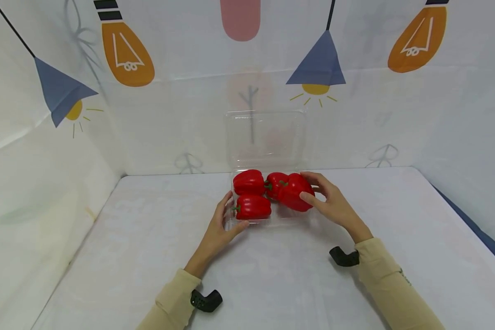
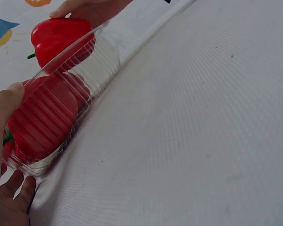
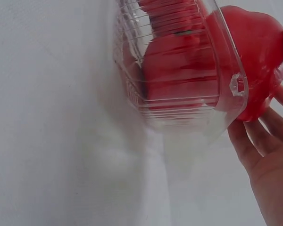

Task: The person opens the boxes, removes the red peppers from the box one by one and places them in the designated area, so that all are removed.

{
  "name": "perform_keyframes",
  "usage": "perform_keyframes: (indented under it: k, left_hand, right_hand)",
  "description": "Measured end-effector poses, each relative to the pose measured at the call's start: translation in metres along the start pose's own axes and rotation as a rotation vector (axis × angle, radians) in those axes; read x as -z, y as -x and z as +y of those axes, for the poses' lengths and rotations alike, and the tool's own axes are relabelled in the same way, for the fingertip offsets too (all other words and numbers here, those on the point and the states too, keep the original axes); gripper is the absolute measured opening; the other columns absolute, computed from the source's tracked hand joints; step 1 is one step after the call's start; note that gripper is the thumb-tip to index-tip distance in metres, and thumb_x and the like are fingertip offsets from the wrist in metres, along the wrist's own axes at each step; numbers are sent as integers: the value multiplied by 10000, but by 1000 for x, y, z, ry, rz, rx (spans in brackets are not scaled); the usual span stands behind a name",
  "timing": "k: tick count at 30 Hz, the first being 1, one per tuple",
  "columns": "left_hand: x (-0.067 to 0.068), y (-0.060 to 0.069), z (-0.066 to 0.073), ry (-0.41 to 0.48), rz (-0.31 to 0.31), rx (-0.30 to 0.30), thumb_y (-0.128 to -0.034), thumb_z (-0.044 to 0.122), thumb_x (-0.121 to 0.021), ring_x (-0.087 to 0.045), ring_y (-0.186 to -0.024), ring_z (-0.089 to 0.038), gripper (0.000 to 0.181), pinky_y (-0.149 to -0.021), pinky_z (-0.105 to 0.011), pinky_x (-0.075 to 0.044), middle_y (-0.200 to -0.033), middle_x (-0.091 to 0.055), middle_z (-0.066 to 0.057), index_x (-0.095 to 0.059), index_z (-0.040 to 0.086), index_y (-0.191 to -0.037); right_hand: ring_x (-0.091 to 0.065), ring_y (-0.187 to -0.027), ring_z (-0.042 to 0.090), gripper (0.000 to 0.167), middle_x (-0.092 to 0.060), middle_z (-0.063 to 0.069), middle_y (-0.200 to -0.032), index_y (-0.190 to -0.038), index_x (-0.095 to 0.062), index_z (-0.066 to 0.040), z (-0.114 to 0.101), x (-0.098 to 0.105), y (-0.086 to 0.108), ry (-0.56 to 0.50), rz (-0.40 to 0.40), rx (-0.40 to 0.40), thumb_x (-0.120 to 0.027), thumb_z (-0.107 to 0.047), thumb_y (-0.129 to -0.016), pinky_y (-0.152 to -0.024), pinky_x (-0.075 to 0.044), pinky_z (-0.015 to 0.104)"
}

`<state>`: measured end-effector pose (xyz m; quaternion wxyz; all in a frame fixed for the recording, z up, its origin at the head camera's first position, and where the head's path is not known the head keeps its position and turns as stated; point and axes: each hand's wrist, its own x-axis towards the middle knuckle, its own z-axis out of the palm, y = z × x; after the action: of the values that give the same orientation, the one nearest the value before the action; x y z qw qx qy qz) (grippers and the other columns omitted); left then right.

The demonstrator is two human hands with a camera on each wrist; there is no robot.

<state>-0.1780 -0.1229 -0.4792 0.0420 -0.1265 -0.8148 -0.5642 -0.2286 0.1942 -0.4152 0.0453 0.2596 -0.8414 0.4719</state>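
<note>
A clear plastic clamshell container (image 1: 288, 221) sits on the table with its clear lid (image 1: 268, 137) raised at the back. Inside lie a back-left red bell pepper (image 1: 249, 181), a front-left red bell pepper (image 1: 253, 208) and a third red bell pepper (image 1: 274, 182) farther right. My right hand (image 1: 327, 199) grips another red bell pepper (image 1: 297, 195) over the container's right side, partly above the rim in the right wrist view. At the front-left corner, my left hand (image 1: 218, 231) holds the container, thumb at the front rim and fingers along the left side.
A white cloth-covered table (image 1: 148, 238) lies beneath the container. White fabric walls (image 1: 181, 119) printed with lamps and bulbs rise behind and at both sides. Black wrist-worn devices (image 1: 206, 301) stick out by the sleeves.
</note>
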Motion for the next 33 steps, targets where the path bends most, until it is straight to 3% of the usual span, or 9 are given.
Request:
perform_keyframes:
  k: [8, 16, 24, 33]
  left_hand:
    - [1, 0, 2, -5, -2, 8, -811, 353, -728, -355, -1391, -244, 889, -1098, -532, -338, -1549, -259, -7, -180, 262, -1505]
    - [0, 0, 1, -2, -3, 22, -808, 352, -730, -347, -1395, -239, 887, -1103, -533, -330, -1548, -260, 4, -184, 272, -1503]
    - [0, -1, 0, 25, -8, 26, -818, 258, -729, -321, -1407, -287, 892, -1114, -554, -298, -1561, -235, -48, -166, 247, -1510]
    - [0, 0, 1, -1, -6, 24, -812, 341, -727, -341, -1398, -251, 888, -1100, -524, -341, -1552, -254, -16, -178, 266, -1506]
  right_hand:
    - [-468, -1235, 267, 511, -456, 77, -1393, -1425, -357, -122, 3, 2, -2, -97, 22, -23, -548, -152, -952, -906, -459, 104]
    - [-458, -1241, 300, 466, -440, 112, -1401, -1426, -351, -129, 10, 4, -2, -121, 81, -36, -486, -155, -981, -902, -450, 95]
    - [-501, -1153, 98, 449, -436, 136, -1382, -1435, -331, -125, 13, 6, -3, -194, 116, -39, -439, -168, -1001, -850, -503, 134]
    - [-502, -1117, 47, 475, -410, 148, -1401, -1454, -274, -117, 17, 11, -2, -229, 171, -118, -412, -215, -1010, -823, -508, 120]
